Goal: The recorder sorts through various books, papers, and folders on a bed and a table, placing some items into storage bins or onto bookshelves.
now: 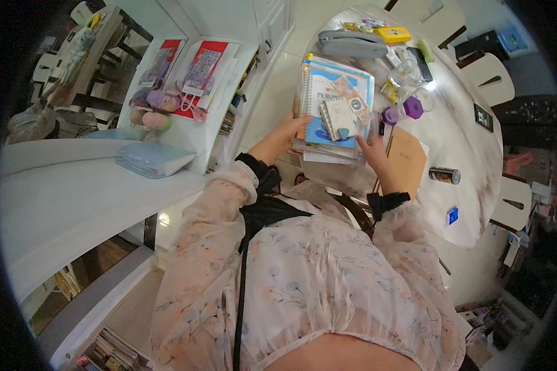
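A stack of books and papers, topped by a blue-and-white spiral-bound book [316, 92], lies at the near left edge of the marbled table [469, 153]. On it rest a small spiral notepad [339, 117], a blue guitar-pick-shaped piece [343, 133] and patterned cards [352, 99]. My left hand [290, 132] grips the stack's left edge, thumb on top. At the lower right corner of the stack is my right hand [372, 147], its thumb near the notepad; whether it grips the stack I cannot tell. A brown paper folder [406, 155] lies beside the right wrist.
Behind the stack sit a grey pencil case [352, 44] and a yellow case [393, 34]. Glass cups [406, 74] and a purple-lidded container [412, 107] stand to its right. A dark can [444, 175] lies nearer. White shelving [167, 143] holds yarn balls [155, 119] and folders.
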Tool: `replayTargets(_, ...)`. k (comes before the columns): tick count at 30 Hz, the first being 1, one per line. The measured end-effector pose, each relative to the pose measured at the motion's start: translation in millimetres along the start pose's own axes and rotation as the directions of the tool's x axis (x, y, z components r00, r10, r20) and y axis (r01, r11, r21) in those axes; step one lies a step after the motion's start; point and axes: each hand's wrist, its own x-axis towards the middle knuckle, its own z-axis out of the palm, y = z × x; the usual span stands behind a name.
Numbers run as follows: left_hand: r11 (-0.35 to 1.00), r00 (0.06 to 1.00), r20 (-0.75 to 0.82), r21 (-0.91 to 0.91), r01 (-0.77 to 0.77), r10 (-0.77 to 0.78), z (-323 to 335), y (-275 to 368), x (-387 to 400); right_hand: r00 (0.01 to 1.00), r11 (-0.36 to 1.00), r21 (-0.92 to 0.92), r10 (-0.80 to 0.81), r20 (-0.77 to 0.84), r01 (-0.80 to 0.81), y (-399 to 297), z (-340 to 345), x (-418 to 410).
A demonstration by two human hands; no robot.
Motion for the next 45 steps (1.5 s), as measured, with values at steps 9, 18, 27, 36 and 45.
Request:
replayTargets(9, 0.874, 0.972, -0.144, 0.477, -0.094, 0.183, -18, -9, -26, 0.697, 0.565, -0.494, -0.706, 0.125, 0.661, -84, 11, -36)
replayTargets(18, 0.990, 0.993, 0.053, -0.082, 0.113, -0.109, 3, 20, -38, 0.710, 0.497, -0.583, -0.671, 0.211, 0.643, -91, 22, -31)
replayTargets(27, 0.994, 0.989, -0.134, -0.098, 0.056, -0.069, -6, 15, -47, 0.668, 0.395, -0.649, -0.704, 0.241, 0.651, -90, 27, -34)
replayTargets(36, 0.998, 0.999, 0.018, -0.037, 0.051, -0.051, -10, 8, -31, 0.591, 0.338, -0.600, -0.752, 0.292, 0.725, -88, 13, -22)
replayTargets(45, 0.952, 0.974, 0.120, -0.222, 0.212, -0.189, 8, 19, -44, 0.673, 0.444, -0.628, -0.718, 0.177, 0.639, -100, 11, -37)
